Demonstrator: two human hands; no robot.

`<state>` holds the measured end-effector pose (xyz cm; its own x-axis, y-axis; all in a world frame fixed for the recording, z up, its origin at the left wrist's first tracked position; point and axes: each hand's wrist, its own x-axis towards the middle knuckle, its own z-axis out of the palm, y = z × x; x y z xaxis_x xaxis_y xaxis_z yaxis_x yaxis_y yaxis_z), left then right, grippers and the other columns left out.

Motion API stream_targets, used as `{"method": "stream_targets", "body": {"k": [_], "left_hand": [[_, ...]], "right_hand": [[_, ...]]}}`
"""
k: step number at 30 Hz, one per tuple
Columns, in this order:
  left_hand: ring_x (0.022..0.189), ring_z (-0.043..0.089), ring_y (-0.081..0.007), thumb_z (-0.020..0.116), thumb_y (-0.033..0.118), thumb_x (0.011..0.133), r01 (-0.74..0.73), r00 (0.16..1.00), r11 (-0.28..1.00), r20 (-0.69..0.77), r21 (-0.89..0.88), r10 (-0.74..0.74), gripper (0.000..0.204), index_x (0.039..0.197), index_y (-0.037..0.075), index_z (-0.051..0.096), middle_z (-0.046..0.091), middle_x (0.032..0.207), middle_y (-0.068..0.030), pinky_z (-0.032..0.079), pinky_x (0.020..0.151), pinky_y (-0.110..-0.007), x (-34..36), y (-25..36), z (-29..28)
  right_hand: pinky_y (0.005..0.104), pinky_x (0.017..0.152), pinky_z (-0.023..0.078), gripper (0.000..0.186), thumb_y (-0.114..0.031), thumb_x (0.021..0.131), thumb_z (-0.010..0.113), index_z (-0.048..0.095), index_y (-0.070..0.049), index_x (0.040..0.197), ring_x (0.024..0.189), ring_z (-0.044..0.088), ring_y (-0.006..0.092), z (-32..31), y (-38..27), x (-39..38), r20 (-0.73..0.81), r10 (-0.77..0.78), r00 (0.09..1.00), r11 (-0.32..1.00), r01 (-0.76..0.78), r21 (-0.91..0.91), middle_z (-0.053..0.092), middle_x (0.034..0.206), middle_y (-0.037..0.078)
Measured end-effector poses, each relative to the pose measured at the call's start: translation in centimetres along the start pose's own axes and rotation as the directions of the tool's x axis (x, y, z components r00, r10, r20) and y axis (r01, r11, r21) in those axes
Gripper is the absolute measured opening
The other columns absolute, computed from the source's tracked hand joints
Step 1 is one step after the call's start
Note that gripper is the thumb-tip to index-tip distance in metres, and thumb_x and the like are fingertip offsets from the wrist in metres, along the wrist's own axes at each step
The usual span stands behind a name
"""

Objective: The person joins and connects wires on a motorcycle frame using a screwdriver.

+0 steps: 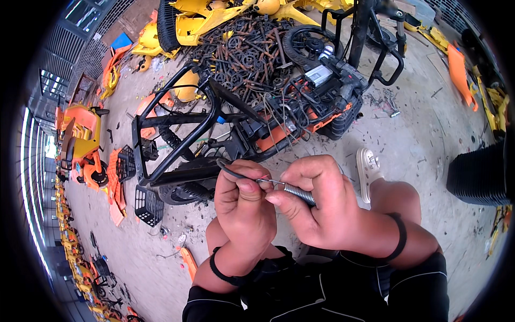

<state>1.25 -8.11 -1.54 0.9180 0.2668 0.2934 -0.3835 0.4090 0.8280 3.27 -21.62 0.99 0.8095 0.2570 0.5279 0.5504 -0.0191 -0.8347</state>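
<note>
Head view: the left hand is pinched tight on a black, rubbery-looking cable, whose bent end pokes out past the fingers. The right hand clamps a closely wound, grey metal coil spring between thumb and fingers, its far end partly hidden by the palm. Spanning the small gap between the two hands is a thin wire, too fine for me to make out how it joins either piece. Beyond, the left hand covers part of a black tubular frame on the concrete floor; rusty metal parts heap up behind.
</note>
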Motion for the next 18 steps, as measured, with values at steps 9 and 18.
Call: {"method": "stream_targets", "body": {"k": [9, 18], "left_hand": [[0.079, 0.053, -0.0119, 0.061, 0.019, 0.098, 0.033, 0.999, 0.999, -0.013, -0.018, -0.034, 0.019, 0.098, 0.001, 0.057, 0.057, 0.092, -0.0069, 0.044, 0.072, -0.026, -0.1, -0.1, 0.2], [0.079, 0.053, -0.0114, 0.060, 0.019, 0.098, 0.056, 0.998, 0.998, -0.030, -0.018, -0.057, 0.019, 0.099, 0.000, 0.057, 0.057, 0.092, -0.0069, 0.045, 0.073, -0.026, -0.2, -0.1, 0.1]], "right_hand": [[0.0357, 0.058, 0.052, 0.028, -0.004, 0.087, 0.070, 0.047, 0.001, 0.101, 0.067, 0.066, 0.0283, 0.3, 0.5, -0.3, -0.013, -0.009, 1.000, 1.000, 0.010, 0.028, 0.064, 0.086, 0.015], [0.0346, 0.060, 0.053, 0.025, -0.005, 0.088, 0.070, 0.048, 0.000, 0.098, 0.067, 0.066, 0.0286, 0.0, 0.0, 0.0, 0.024, 0.031, 0.999, 0.999, -0.031, 0.008, 0.064, 0.083, 0.014]]}}
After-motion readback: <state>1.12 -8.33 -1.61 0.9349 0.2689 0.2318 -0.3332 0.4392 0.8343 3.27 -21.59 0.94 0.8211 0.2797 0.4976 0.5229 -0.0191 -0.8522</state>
